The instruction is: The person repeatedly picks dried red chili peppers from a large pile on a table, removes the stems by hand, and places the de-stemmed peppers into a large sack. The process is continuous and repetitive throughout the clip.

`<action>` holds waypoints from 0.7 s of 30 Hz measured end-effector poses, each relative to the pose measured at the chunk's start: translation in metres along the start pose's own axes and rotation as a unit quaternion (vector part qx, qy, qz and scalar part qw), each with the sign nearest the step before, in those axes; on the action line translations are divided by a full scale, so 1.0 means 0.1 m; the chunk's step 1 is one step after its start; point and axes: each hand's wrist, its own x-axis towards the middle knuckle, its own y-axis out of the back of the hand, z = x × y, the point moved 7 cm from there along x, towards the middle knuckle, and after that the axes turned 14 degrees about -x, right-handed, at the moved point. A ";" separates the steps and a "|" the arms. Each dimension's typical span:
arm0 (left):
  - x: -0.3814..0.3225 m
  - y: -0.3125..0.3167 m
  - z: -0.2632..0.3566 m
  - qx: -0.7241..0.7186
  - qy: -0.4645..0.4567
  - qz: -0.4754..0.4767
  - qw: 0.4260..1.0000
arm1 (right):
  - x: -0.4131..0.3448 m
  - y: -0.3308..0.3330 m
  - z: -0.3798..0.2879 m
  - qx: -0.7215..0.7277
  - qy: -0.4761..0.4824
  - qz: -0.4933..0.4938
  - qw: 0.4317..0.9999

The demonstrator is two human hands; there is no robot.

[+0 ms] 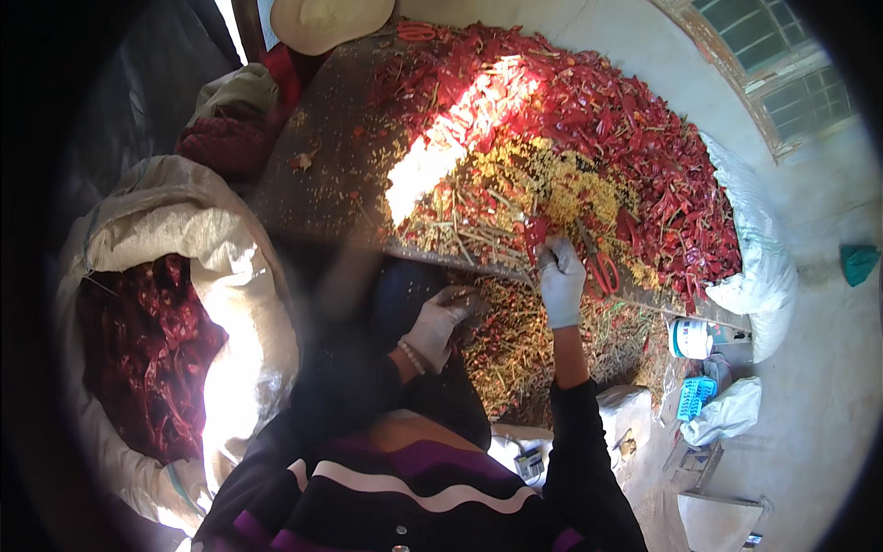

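Note:
My right hand (562, 279), in a pale glove, pinches a piece of dried red chili pepper (534, 233) above the table's front edge. Just right of it lies a pair of scissors (602, 268) with red handles, blades pointing away from me. My left hand (438, 324), also gloved and with a bead bracelet (411, 357) at the wrist, is held low before the table, above my lap. Its fingertips look dark and blurred, so whether they hold anything is unclear. Yellow seeds (579, 186) and cut stems (476, 234) are scattered over the dark tabletop (324, 145).
A large heap of dried red chilies (621, 124) covers the table's back and right. At left stands an open woven sack (172, 207) of chilies. Stems and seeds (517, 352) are piled below the table edge. A white tub (690, 338) and blue basket (695, 398) are at right.

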 end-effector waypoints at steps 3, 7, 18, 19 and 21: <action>0.00 -0.03 -0.03 -0.013 -0.022 -0.049 0.998 | -0.57 -0.07 -0.15 -0.134 0.028 -0.036 0.990; -0.01 -0.04 -0.09 -0.040 -0.028 -0.094 0.994 | -1.11 -0.30 -0.41 -0.422 0.235 -0.012 0.876; -0.07 0.04 -0.09 0.047 -0.019 -0.055 0.997 | -1.10 -0.16 -0.23 -0.084 -0.018 -0.112 0.990; -0.07 0.04 -0.10 0.060 -0.020 -0.062 0.996 | -1.07 -0.18 -0.28 -0.094 0.007 -0.129 0.987; -0.06 0.04 -0.12 0.079 -0.015 -0.083 0.993 | -0.98 -0.23 -0.43 -0.096 0.083 -0.157 0.979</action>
